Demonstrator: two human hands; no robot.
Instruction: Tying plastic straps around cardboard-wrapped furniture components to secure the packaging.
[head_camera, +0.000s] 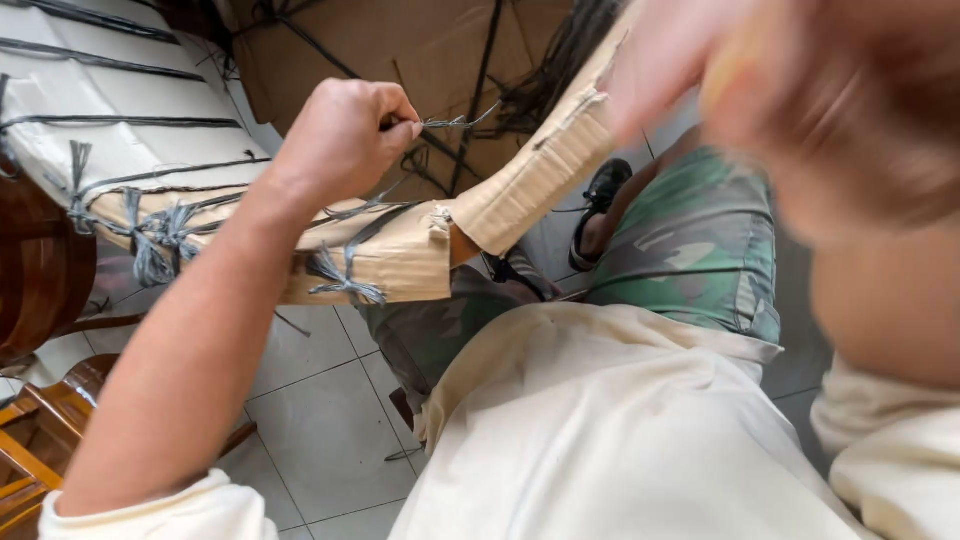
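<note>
- Two hands are in view: the left hand (345, 135) is sharp, the right hand (800, 90) is close to the camera and heavily blurred
- Left hand: fingers curled shut, pinching the frayed end of a grey plastic strap (455, 122) between thumb and forefinger, just above the cardboard-wrapped piece (400, 255)
- Right hand: raised at upper right; whether its fingers are spread or closed cannot be told through the blur
- Cardboard-wrapped piece: long and bent, running from the left edge across the person's lap and up toward the top right; brown cardboard covers it
- Grey strap knots (345, 280) with frayed tails sit along the cardboard; more knots (160, 235) lie farther left, beside a white-wrapped section (120, 120)
- Below: camouflage shorts (700, 250), a cream shirt (620, 430), pale floor tiles (330, 420)
- Brown wooden furniture (40, 270) stands at the left edge
- Flat cardboard (400, 40) with dark straps lies on the floor beyond the left hand
</note>
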